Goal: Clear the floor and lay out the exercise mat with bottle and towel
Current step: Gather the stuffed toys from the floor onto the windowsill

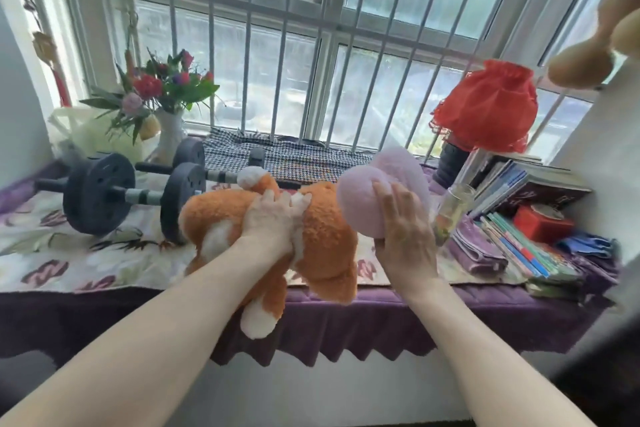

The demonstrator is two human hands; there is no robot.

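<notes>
An orange and white plush toy (322, 236) lies across the front of the window ledge (346, 315), its legs hanging over the purple fringe. My left hand (273, 218) presses down on its back and grips it. My right hand (405, 232) holds a pink plush toy (360, 198) just to the right, above the ledge. No exercise mat or towel is in view. A clear glass bottle (453, 208) leans against the books to the right of my right hand.
Two dark dumbbells (104, 198) rest on the flowered cloth at left. A white vase of flowers (169, 135) stands behind them. A checked cloth (294, 159) lies by the barred window. Books (519, 246), a red box (540, 224) and a red lamp (485, 107) crowd the right end.
</notes>
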